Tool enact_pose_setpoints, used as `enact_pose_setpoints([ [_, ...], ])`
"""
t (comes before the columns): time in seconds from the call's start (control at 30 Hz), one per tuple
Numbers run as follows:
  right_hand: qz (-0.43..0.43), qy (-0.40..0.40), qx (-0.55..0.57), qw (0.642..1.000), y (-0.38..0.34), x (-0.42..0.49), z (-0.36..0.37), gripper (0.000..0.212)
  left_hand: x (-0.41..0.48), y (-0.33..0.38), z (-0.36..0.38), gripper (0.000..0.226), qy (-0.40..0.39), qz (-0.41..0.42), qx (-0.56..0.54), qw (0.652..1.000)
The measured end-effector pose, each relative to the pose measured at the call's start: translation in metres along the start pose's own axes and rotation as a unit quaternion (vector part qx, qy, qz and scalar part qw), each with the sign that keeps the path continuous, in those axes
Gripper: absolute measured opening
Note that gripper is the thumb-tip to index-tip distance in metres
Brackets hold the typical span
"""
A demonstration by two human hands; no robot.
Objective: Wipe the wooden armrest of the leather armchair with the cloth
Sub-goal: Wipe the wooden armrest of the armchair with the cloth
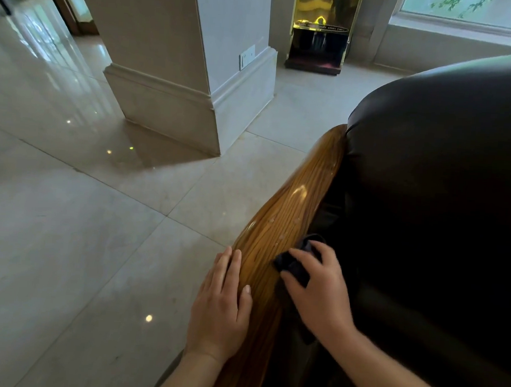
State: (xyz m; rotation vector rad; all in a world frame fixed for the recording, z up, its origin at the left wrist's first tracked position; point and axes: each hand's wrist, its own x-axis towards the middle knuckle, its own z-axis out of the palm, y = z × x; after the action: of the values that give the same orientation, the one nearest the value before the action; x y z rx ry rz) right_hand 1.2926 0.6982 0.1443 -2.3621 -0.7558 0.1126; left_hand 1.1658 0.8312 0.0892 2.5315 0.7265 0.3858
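floor (pixel 80 242): i see pale glossy tiles filling the left half of my view, with small light spots reflected in them.
armchair (pixel 443 190): dark leather, bulking up on the right; its padded back rises above the far end of the wood.
pillar (pixel 154 67): a square beige column with a stepped base, standing on the tiles well apart from the chair.
brass stand (pixel 321 30): a shiny gold-coloured cabinet against the far wall, beyond the pillar.
armrest (pixel 286 207): a long rounded wooden rail with strong grain, running from near me away to the leather; droplets sit on its middle stretch.
left hand (pixel 220 308): laid flat on the outer side of the rail, fingers straight, its grip wide and holding nothing.
right hand (pixel 320 290): on the inner side of the rail, its grip closed around the cloth.
cloth (pixel 296 264): a small dark bunch, pressed against the wood under my right fingers, just short of the droplets.
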Motion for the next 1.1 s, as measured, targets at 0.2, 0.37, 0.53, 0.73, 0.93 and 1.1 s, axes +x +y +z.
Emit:
enact_pose_setpoints([
  [0.2,0.007,0.049,-0.010,0.999,-0.002,0.102,-0.013,0.043,0.000,0.000,0.003,0.061,0.006,0.006,0.015,1.000],
  [0.37,-0.039,-0.031,-0.136,0.989,0.010,0.077,0.010,0.059,0.000,0.001,0.003,0.065,-0.004,-0.002,0.035,0.999],
  [0.53,-0.134,-0.054,-0.227,0.963,0.017,0.059,0.001,0.059,-0.002,0.003,0.002,0.065,-0.004,-0.011,0.015,1.000],
  [0.73,-0.083,-0.026,-0.171,0.981,-0.007,0.111,0.008,0.057,-0.001,0.003,-0.004,0.061,0.000,-0.004,-0.004,1.000],
  [0.93,-0.317,-0.138,-0.285,0.894,0.007,0.093,0.008,0.059,-0.002,0.006,-0.005,0.064,0.001,-0.006,-0.008,1.000],
  [1.1,-0.147,-0.048,-0.256,0.954,0.019,0.151,-0.017,0.054,-0.002,0.004,-0.005,0.062,0.005,-0.002,-0.017,1.000],
])
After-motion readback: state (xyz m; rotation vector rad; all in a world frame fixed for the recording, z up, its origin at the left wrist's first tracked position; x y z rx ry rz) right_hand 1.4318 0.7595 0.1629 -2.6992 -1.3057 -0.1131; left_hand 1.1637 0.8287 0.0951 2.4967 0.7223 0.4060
